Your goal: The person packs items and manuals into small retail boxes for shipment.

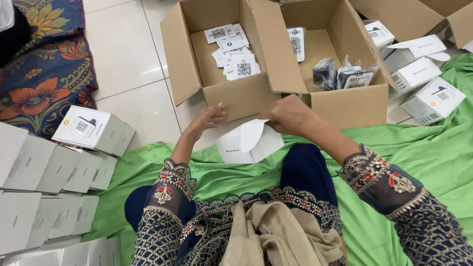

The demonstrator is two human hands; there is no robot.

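We see a flat, smooth white carton (249, 143) with a curved flap, lying on crinkled green cloth (423, 152) at 12 o'clock from the knees. Our right hand (288, 116) pinches its flap; our left hand (209, 118) rests loose-fingered on its far edge. Both hands hide that edge against 2 stiff brown cardboard boxes (236, 98).

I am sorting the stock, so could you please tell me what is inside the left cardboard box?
The left cardboard box holds a loose pile of small white printed cards. Its near wall hides the front of the floor.
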